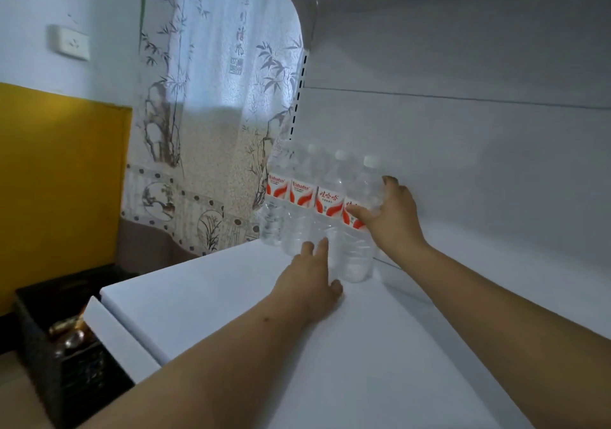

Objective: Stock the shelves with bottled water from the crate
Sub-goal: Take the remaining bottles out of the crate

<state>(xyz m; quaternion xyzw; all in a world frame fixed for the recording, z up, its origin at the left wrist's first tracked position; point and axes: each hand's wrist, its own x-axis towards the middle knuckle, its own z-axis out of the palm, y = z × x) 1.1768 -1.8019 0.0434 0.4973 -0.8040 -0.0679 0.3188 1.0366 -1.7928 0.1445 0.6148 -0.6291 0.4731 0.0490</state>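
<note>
On the shelf (363, 346), bottles (327, 217) stand upright; right hand (393, 217) grips one, flat left hand (310, 280) touches another.

Both arms outstretched; left hand (310, 278) straight-fingered, right hand (395, 217) curled round a bottle (357, 256).

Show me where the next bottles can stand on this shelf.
Bare shelf runs right of the rightmost bottle along the back panel, and in front of the four bottles to the front edge. The left rear corner is crowded: the bottles stand close together, with the right hand and left hand on them.
</note>
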